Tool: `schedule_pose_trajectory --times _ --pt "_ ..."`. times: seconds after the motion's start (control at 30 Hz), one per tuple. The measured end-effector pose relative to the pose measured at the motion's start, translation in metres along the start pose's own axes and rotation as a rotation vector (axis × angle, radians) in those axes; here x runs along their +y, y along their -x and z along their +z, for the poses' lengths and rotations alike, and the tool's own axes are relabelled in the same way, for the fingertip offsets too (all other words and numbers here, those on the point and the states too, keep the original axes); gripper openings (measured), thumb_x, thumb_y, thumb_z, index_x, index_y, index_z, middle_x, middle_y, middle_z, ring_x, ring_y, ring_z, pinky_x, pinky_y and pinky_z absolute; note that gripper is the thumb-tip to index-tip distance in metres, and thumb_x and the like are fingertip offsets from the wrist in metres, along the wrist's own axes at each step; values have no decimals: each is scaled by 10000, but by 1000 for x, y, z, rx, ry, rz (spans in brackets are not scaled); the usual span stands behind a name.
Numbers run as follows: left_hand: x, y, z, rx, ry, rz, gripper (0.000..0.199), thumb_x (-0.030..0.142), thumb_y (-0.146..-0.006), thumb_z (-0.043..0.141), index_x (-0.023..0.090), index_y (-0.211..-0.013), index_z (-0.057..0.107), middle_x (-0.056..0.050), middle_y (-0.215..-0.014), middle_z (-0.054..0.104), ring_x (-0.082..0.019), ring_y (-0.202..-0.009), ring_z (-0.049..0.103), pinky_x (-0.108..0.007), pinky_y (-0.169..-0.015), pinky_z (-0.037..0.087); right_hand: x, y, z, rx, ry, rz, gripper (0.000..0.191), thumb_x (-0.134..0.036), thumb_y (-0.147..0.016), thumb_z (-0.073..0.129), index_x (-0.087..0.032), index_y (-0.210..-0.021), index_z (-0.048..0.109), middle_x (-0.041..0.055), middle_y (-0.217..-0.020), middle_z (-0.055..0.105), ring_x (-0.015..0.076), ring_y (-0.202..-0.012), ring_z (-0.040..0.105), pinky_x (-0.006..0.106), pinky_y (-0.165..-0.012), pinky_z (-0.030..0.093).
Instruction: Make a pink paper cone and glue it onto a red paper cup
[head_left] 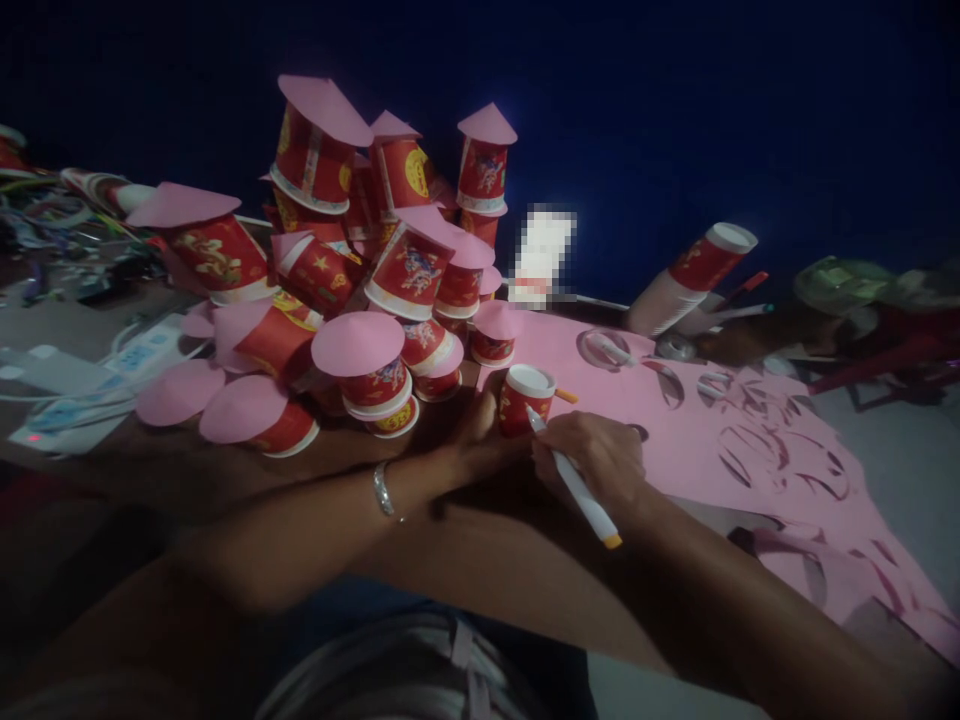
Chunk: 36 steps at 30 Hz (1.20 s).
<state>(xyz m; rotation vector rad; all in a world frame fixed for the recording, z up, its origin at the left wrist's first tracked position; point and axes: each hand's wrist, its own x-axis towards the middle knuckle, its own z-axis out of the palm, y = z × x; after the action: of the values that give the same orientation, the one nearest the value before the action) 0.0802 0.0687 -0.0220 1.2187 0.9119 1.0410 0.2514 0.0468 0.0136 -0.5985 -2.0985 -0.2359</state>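
My left hand (pixel 484 435) is closed round the lower left side of a red paper cup (pixel 516 408) with a white rim. The cup stands upside down, white base upward. My right hand (pixel 600 450) grips a white marker (pixel 583 498) with an orange end. Its tip points at the cup's side; whether it touches, I cannot tell. A small orange piece (pixel 567 396) shows just right of the cup. Close behind sits a cup with a pink paper cone (pixel 498 320) on top.
Many red cups with pink cone tops (pixel 358 345) are piled on the left. A pink cut-out sheet (pixel 697 460) covers the right side. Behind it leans a stack of paper cups (pixel 701 265). A power strip (pixel 105 385) with cables lies far left.
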Motion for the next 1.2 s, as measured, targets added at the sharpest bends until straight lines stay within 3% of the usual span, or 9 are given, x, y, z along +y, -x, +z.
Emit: schedule_pose_trajectory --times 0.1,0.43,0.53,0.67,1.03,1.2 --pt "0 0 -1 9 -28 -55 510 203 -615 932 226 -967 563 -1 -893 652 -243 -973 678 -381 -853 587 1 1 0 -13 13 -1 209 -59 -905 708 -197 -1038 623 8 -788 736 146 -634 698 268 -576 579" --pt "-15 -2 -8 32 -95 -57 679 246 -606 953 226 -1158 559 -13 -999 700 -225 -912 688 -336 -757 584 1 0 1 -22 16 -7 190 -61 -916 695 -191 -1033 622 11 -779 736 151 -635 700 264 -589 572" --pt "-10 -1 -7 35 -56 -21 627 223 -587 966 225 -1086 586 0 -928 681 -225 -913 683 -339 -773 586 2 3 1 -12 -2 31 196 -53 -902 710 -195 -1017 637 11 -786 732 156 -652 709 271 -601 584" --pt "-1 1 -3 -46 34 -18 452 255 -637 951 220 -934 612 15 -757 631 -245 -905 688 -371 -812 590 1 7 0 -2 -15 27 211 -50 -887 724 -195 -1022 653 10 -797 732 165 -671 715 285 -611 595" --pt "9 2 -3 -49 87 -49 658 315 -576 991 217 -1084 584 -36 -1006 711 -268 -1008 701 -399 -867 604 2 8 -4 -11 10 35 242 -36 -878 710 -207 -1033 637 0 -793 745 152 -681 719 271 -620 592" --pt "9 1 -5 -73 96 -43 740 345 -617 988 223 -1214 568 -70 -1157 724 -282 -1091 704 -402 -901 603 4 6 -5 16 18 33 234 -32 -880 714 -200 -1020 631 6 -797 755 154 -671 729 262 -603 597"
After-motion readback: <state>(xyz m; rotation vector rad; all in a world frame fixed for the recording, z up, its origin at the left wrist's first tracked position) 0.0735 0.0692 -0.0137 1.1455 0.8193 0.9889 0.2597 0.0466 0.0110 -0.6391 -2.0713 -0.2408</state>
